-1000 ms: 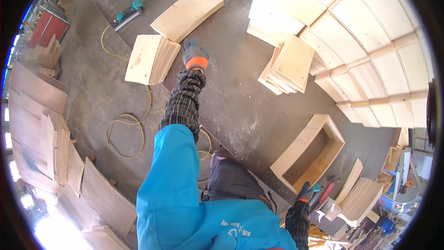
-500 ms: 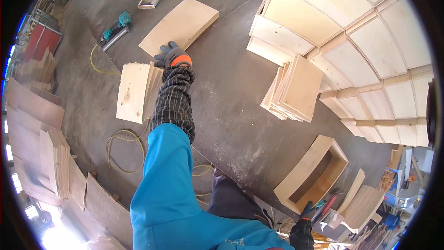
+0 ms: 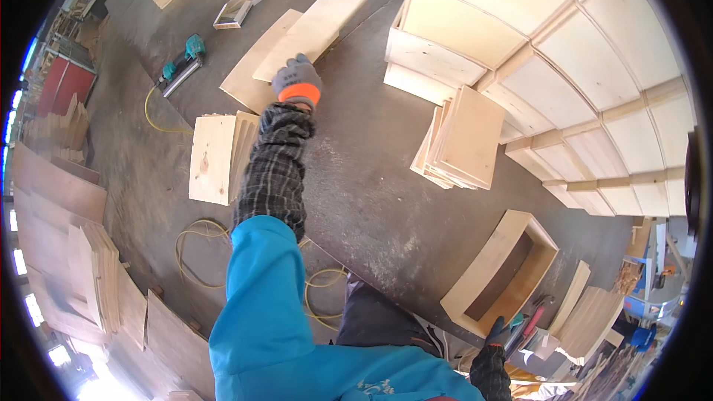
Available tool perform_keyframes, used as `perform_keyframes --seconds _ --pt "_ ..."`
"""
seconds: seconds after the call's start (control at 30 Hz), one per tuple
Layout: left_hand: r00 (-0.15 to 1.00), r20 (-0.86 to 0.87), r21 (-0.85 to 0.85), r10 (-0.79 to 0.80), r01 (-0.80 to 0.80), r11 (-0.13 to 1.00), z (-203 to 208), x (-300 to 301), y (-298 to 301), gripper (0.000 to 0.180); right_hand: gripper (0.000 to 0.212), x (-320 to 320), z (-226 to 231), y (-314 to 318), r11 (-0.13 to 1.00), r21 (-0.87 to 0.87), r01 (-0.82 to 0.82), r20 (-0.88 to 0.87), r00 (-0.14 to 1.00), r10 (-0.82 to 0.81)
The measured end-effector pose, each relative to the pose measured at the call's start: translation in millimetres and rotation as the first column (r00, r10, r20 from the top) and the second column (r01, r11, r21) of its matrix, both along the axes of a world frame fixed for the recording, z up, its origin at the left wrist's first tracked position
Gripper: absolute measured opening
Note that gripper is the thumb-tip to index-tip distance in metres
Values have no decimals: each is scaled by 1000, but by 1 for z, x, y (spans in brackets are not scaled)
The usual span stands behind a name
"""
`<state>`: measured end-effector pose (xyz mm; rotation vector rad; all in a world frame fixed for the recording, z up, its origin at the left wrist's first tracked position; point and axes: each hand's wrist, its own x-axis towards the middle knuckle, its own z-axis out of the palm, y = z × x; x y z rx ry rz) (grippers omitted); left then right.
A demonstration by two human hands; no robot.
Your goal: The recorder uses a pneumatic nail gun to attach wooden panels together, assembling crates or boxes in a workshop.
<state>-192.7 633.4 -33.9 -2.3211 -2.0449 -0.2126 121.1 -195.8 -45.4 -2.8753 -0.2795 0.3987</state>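
My left hand [image 3: 297, 80], in a grey glove with an orange cuff, reaches far ahead and grips the near edge of a thin light wooden board [image 3: 316, 33]. That board lies askew over another wooden board [image 3: 255, 74], its right end past the lower one. At the lower right, my right hand [image 3: 495, 330], also gloved, holds the near end of an open rectangular wooden box frame [image 3: 486, 263] lying on the dark work table [image 3: 371, 200]. Its fingers lie over the frame's edge; the thumb is hidden.
A teal power nailer [image 3: 186, 59] with a yellow hose lies at the left. Stacked panels [image 3: 212, 160] stand beside my left forearm, and more panels [image 3: 471, 137] lean right of centre. Piled wooden boxes [image 3: 542, 82] form a wall at the right. Hand tools [image 3: 531, 323] lie beside the box frame.
My left hand has closed on the top board and shifted it to the right, uncovering the board below. My right hand stays at the box frame.
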Motion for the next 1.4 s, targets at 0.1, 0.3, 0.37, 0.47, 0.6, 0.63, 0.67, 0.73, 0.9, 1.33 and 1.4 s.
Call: perform_keyframes --seconds 0.1,0.3,0.37,0.47,0.6,0.63,0.67,0.73,0.9,1.33,1.4 --pt "993 109 9 47 -48 999 50 -5 10 33 57 7 -24 -24 975 218 -37 112 994 13" --pt "854 474 119 213 -302 946 105 -45 -30 29 54 37 -63 -64 987 150 58 -46 998 -51" --pt "808 563 186 175 -330 925 110 -70 -69 38 53 42 -72 -73 985 142 96 -128 989 -78" --pt "239 945 -175 224 -210 962 109 -100 -142 36 50 28 -56 -50 987 160 24 -14 1000 -22" --pt "140 987 -93 81 82 992 107 -110 -293 34 49 24 -55 -59 893 448 31 -115 993 23" --pt "467 869 50 -165 248 967 109 -112 -333 33 50 23 -51 -57 918 397 27 -111 994 19" --pt "232 973 -67 6 255 964 111 -106 -369 33 50 24 -45 -51 938 347 19 -111 994 21" --pt "-1 975 -208 221 336 919 107 -78 -435 33 52 16 -24 -32 951 309 5 -76 997 19" --pt "-14 875 -377 484 609 698 84 20 -551 33 60 22 -35 -26 950 289 114 -280 959 -30" --pt "221 760 -539 612 740 402 26 157 -644 42 72 -24 52 -73 531 839 121 -210 972 110" --pt "259 756 -565 601 721 401 24 161 -646 41 78 -26 59 -69 669 722 -177 39 976 216"
